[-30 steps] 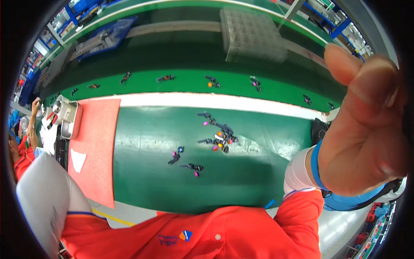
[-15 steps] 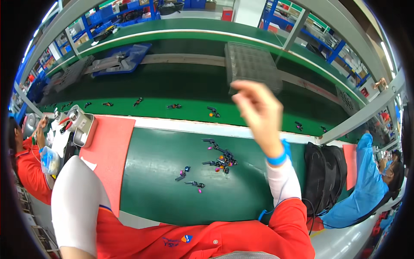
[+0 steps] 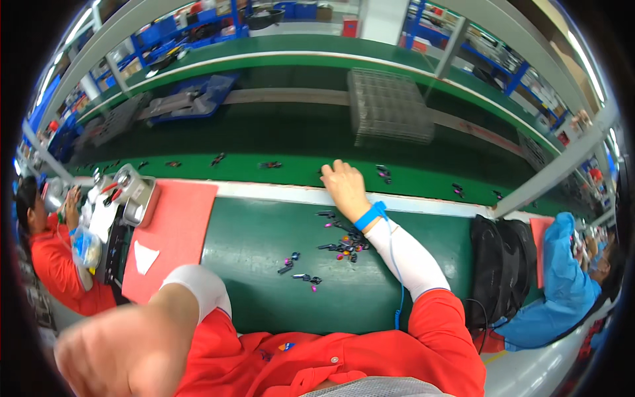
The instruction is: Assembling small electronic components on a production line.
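Note:
My right hand [image 3: 344, 186] reaches over the green belt just past the white rail, its fingers curled down around a small black part [image 3: 320, 173] that is mostly hidden; only a dark end shows. A blue wrist strap [image 3: 370, 215] with a cord sits on that wrist. My left hand [image 3: 122, 354] is raised close to the camera at the lower left, smeared by motion, its fingers not readable. On the green bench lies a pile of small black parts [image 3: 347, 245] with pink and orange bits. Two similar parts, one of them a black part [image 3: 307, 278], lie apart from the pile.
Along the belt several more black parts [image 3: 270, 165] are spaced out. Beyond them stand a clear compartment tray [image 3: 390, 109] and a blue tray [image 3: 192, 99]. A red mat [image 3: 175, 231] lies left, a black bag [image 3: 506, 264] right. People sit at both sides.
My right hand has moved left and down from above the bench onto a part on the belt. My left arm has swung, bringing the left hand into view at the lower left.

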